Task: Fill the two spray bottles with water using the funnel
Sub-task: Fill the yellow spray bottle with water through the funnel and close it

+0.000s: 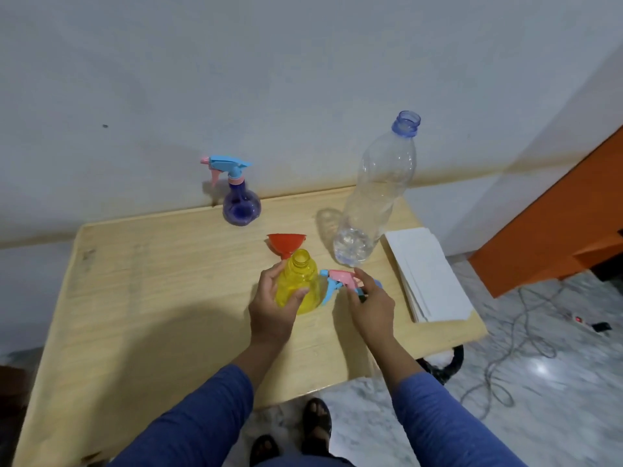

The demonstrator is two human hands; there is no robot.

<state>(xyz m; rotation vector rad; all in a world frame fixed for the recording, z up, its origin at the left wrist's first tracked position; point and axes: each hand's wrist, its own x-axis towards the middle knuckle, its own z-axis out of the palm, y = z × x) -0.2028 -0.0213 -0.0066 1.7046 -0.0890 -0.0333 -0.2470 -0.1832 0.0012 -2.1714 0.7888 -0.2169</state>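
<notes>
A light wooden table [141, 298] stands against a pale wall and carries everything; at its right edge lies a stack of white paper [428, 274]; just left of that stack stands a tall clear water bottle [374, 203], uncapped, with a little water in its bottom. At the back, near the wall, stands the purple spray bottle [242, 205], upright, its blue and pink trigger head screwed on. Near the middle the yellow spray bottle [300, 288] stands with its neck open and no head on it; the left hand [273, 308] wraps its lower body, thumb across the front and fingers round the far side, gripping it. Just right of it the right hand [371, 305] pinches the removed pink and blue spray head [340, 279] between thumb and fingertips, low over the table and right beside the yellow bottle. The red funnel [286, 244] rests just behind the yellow bottle's neck, wide mouth up, touched by neither hand; both forearms wear blue sleeves.
</notes>
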